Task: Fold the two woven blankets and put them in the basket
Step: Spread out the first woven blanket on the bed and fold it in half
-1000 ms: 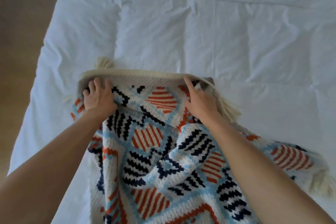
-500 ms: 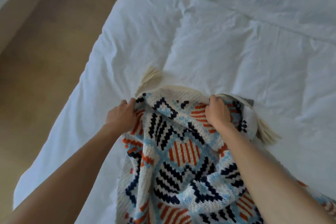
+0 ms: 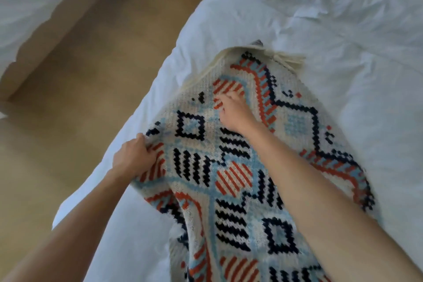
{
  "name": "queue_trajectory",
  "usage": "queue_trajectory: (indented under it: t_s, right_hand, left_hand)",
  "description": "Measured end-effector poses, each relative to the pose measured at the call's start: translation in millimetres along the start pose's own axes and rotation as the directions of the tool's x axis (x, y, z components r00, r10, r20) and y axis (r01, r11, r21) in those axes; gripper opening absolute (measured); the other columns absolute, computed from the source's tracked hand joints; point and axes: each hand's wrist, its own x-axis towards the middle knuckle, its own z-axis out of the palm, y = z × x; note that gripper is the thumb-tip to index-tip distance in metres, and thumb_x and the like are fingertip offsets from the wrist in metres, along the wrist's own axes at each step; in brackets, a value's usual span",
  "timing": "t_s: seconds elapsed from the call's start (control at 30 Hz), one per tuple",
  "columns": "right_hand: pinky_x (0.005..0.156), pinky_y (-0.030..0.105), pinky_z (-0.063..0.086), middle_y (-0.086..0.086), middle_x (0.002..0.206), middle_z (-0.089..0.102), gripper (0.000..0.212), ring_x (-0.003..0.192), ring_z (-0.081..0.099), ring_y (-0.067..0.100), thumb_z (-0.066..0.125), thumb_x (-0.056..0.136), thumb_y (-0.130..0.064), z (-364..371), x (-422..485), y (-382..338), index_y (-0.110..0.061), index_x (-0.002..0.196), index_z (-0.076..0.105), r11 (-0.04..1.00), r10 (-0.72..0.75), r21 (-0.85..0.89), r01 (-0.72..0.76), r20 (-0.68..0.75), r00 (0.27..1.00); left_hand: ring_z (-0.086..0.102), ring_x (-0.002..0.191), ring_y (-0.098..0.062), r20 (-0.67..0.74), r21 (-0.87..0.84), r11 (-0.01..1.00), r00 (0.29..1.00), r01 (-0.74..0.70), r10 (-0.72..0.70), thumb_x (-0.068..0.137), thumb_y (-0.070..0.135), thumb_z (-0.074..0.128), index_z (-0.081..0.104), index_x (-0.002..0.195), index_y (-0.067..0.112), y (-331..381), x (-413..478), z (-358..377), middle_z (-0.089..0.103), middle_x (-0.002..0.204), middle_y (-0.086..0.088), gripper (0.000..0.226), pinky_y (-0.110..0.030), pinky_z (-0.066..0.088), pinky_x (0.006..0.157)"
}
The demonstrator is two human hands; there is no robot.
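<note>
A woven blanket (image 3: 295,126) with a cream ground and orange, navy and light-blue geometric pattern lies on the white bed, running from its tasselled far corner down to the bottom of the view. My left hand (image 3: 134,158) pinches the blanket's left edge. My right hand (image 3: 233,112) presses on the blanket's upper part with fingers curled into the weave. A cream tassel (image 3: 289,60) sticks out at the top corner. No second blanket and no basket are in view.
The white duvet (image 3: 343,18) covers the bed on the right, wrinkled. A tan floor strip (image 3: 96,64) runs along the bed's left side. Another white bedding piece (image 3: 29,11) fills the upper left corner.
The view swung right to left, so the floor now shows. The blanket's folded layer has been laid flatter. My left hand moved to the left edge and my right hand slid toward the top.
</note>
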Motion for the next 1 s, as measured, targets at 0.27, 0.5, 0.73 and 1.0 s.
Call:
queue_trajectory:
  t_s: [0.27, 0.5, 0.73, 1.0]
  right_hand:
    - [0.087, 0.03, 0.044, 0.006, 0.122, 0.046, 0.046, 0.102, 0.046, 0.017, 0.043, 0.095, -0.043, 112.5, -146.2, -21.6, -0.015, 0.131, 0.039, 0.999, -0.03, -0.035, 0.034, 0.104, 0.994]
    - [0.063, 0.039, 0.055, 0.014, 0.093, 0.061, 0.078, 0.078, 0.06, 0.028, 0.085, 0.059, -0.026, 191.2, -221.6, -39.1, -0.012, 0.125, 0.047, 0.959, 0.029, -0.282, -0.022, 0.02, 0.999]
    - [0.084, 0.031, 0.045, 0.007, 0.11, 0.059, 0.025, 0.097, 0.056, 0.021, 0.049, 0.091, -0.005, 165.1, -226.9, -29.0, -0.009, 0.116, 0.052, 0.991, 0.018, -0.131, -0.026, -0.062, 0.998]
    - [0.106, 0.043, 0.032, 0.009, 0.135, 0.047, 0.057, 0.123, 0.043, 0.026, 0.047, 0.09, -0.032, 204.3, -282.2, -43.7, -0.014, 0.141, 0.027, 0.971, -0.044, -0.224, 0.079, 0.157, 0.987]
  left_hand:
    - [0.049, 0.097, -0.018, 0.173, -0.159, 0.968, 0.959, -0.196, 0.223, 0.083, 0.022, 0.064, 0.026, 0.142, 0.021, -44.6, -23.4, 26.0, 0.046, 0.125, -0.006, 0.071, -0.033, 0.047, 0.078]
    - [0.052, 0.08, -0.021, 0.013, -0.143, 0.964, 0.974, -0.224, 0.228, 0.091, 0.025, 0.051, 0.042, 0.129, 0.023, -39.5, -48.4, 42.1, 0.054, 0.101, -0.005, 0.039, -0.031, 0.04, 0.063]
    - [0.054, 0.079, -0.022, 0.275, 0.12, 0.992, 0.962, -0.031, -0.003, 0.084, 0.052, 0.056, 0.059, 0.094, 0.013, -87.0, -83.7, 27.1, 0.054, 0.077, 0.0, 0.041, -0.029, 0.043, 0.069]
    - [0.037, 0.123, -0.032, 0.152, 0.217, 0.976, 0.988, 0.0, -0.034, 0.08, 0.065, 0.046, 0.057, 0.115, 0.01, -156.2, -130.7, 56.0, 0.045, 0.128, -0.012, 0.066, -0.045, 0.035, 0.096]
